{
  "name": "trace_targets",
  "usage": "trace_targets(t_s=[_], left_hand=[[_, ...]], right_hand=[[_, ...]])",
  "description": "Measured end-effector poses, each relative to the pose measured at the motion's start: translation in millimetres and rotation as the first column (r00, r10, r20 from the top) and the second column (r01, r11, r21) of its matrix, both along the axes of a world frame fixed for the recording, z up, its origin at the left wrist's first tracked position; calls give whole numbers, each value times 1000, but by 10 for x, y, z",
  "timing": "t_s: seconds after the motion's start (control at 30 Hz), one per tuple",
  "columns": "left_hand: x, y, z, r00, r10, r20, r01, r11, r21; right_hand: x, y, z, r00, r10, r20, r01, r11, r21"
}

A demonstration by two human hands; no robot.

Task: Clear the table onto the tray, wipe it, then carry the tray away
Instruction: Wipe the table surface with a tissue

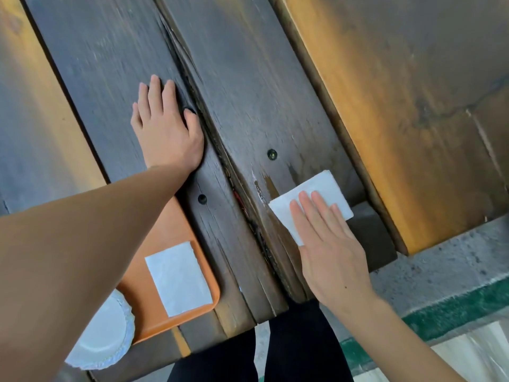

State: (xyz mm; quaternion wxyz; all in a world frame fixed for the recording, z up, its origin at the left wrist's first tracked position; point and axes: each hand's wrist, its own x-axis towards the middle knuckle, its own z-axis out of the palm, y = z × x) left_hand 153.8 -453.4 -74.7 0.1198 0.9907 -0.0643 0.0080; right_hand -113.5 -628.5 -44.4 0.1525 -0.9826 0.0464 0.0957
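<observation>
My right hand (pixel 327 244) lies flat, fingers together, pressing a folded white napkin (pixel 325 194) onto the dark wooden table (pixel 248 92) near its right edge. A wet streak shows on the plank just above the napkin. My left hand (pixel 165 125) rests palm down with fingers spread on the left plank and holds nothing. Under my left forearm sits an orange tray (pixel 143 293) at the table's near left. It carries a second white napkin (pixel 179 277) and a white paper plate (pixel 102 337), partly hidden by my arm.
A deep crack (pixel 220 150) runs between the two planks. Wooden benches lie at the right (pixel 399 106) and at the left (pixel 27 119) of the table. Concrete floor with a green stripe (pixel 454 301) is at the lower right. My legs in black (pixel 275 354) stand at the table's end.
</observation>
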Motion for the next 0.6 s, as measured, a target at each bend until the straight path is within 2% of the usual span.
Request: trace_targets(t_s=[0.13, 0.23, 0.33, 0.47, 0.6], left_hand=[[-11, -14, 35, 1000, -11, -18, 11, 1000, 0], [-11, -19, 38, 1000, -14, -21, 14, 1000, 5], [-23, -16, 47, 1000, -13, -12, 13, 1000, 6], [-29, -20, 55, 1000, -14, -8, 14, 1000, 1], [-25, -15, 55, 1000, -11, -2, 11, 1000, 2]], right_hand=[[-312, 34, 24, 996, 81, -34, -81, 997, -7], [-524, 70, 52, 995, 96, -41, -91, 991, 101], [-641, 64, 83, 999, 24, -27, -18, 976, 217], [-532, -15, 85, 991, -129, 41, 122, 983, 138], [-241, -127, 57, 981, -157, 111, 142, 981, 132]])
